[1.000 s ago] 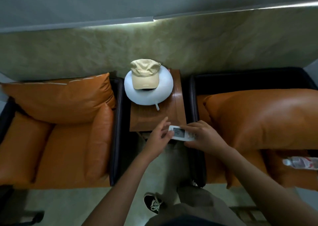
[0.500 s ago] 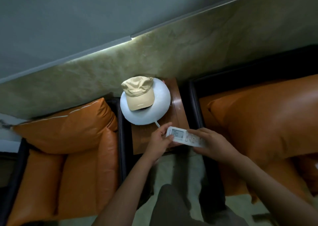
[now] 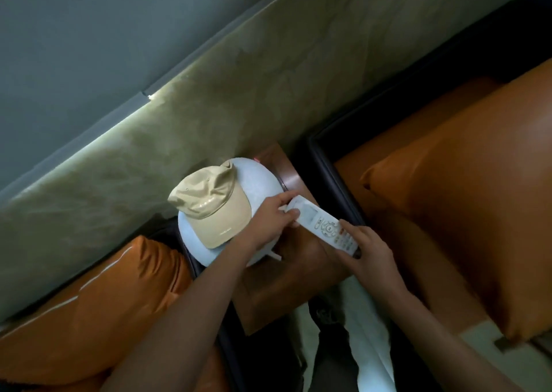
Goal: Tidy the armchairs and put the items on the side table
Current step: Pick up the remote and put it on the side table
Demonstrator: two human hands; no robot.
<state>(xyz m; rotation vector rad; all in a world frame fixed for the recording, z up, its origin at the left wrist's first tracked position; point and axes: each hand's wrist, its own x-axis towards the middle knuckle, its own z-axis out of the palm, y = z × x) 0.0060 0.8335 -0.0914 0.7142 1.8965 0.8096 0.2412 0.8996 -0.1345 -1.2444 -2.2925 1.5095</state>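
Observation:
A white remote control (image 3: 324,226) with a small screen and buttons is held over the brown wooden side table (image 3: 283,290). My left hand (image 3: 270,218) grips its far end and my right hand (image 3: 369,254) holds its near end. Behind the remote, a beige cap (image 3: 213,205) rests on a round white cushion (image 3: 257,179) that covers the back of the table. An orange armchair (image 3: 89,311) stands to the left and another orange armchair (image 3: 466,200) to the right.
A mottled green wall panel (image 3: 209,99) runs behind the table and chairs. Dark chair frames (image 3: 328,170) hem the table on both sides. Pale floor and my legs show at the bottom (image 3: 367,350).
Both hands carried the remote from in front of the table's near edge to above the tabletop, close to the cushion. The view tilted and drew closer; the bottle on the right chair left the frame.

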